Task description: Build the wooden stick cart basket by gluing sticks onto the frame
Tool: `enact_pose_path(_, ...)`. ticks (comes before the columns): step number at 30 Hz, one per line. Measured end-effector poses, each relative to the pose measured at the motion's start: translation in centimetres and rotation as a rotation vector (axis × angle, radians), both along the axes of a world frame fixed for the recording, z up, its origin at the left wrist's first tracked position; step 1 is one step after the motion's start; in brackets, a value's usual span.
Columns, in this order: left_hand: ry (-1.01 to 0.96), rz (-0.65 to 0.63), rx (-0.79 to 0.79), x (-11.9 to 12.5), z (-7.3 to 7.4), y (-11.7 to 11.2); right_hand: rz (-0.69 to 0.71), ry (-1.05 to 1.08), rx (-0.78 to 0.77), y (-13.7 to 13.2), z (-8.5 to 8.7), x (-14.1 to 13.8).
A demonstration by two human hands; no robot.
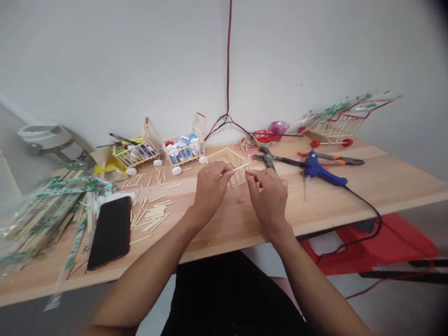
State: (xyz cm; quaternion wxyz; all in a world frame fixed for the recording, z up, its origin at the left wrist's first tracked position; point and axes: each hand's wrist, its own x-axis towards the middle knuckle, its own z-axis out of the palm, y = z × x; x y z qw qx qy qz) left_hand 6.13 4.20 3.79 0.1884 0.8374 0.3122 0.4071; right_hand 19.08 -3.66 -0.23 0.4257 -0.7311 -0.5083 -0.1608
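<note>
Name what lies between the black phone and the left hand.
In the head view, a scatter of cut wooden sticks lies on the wooden tabletop between the black phone and the left hand.

Item: stick basket [234,159]
Build: pale wooden sticks forming slatted walls
Top: open
Pose: slightly tilted, long side toward the far right
Place: between left hand [210,189] and right hand [269,198], partly hidden

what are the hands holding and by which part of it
The left hand and right hand hold a small basket frame of wooden sticks between them, pinched at its near edge, though the exact contact points are hidden.
</note>
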Motion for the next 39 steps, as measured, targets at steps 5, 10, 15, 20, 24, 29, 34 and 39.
enact_pose_path(5, -0.003, 0.01, -0.005, 0.0, 0.2, -0.1, 0.029, 0.044, 0.038, -0.3, 0.4, -0.1)
enact_pose_path(10, -0.014, 0.002, -0.006, 0.0, 0.2, -0.2, 0.037, 0.015, 0.023, 0.6, -0.1, -0.6)
enact_pose_path(15, -0.014, -0.003, -0.019, 0.1, 0.1, -0.2, 0.008, 0.011, -0.03, 1.1, -0.1, -0.8)
enact_pose_path(20, -0.012, -0.005, -0.016, 0.1, 0.2, -0.2, 0.002, 0.006, -0.062, 1.2, 0.0, -0.9)
enact_pose_path(24, -0.009, 0.011, 0.008, 0.0, 0.2, -0.2, 0.03, -0.025, -0.061, 1.3, -0.2, -0.6)
enact_pose_path(29, -0.013, 0.02, 0.017, 0.0, 0.2, -0.2, 0.082, -0.027, -0.023, 1.5, -0.6, -0.3)
enact_pose_path(34, -0.008, 0.007, 0.008, -0.1, 0.1, -0.2, 0.061, -0.025, -0.04, 1.5, -0.6, -0.4)
enact_pose_path(39, -0.018, -0.022, 0.013, -0.2, 0.0, -0.2, 0.056, -0.032, -0.053, 1.4, -0.4, -0.5)
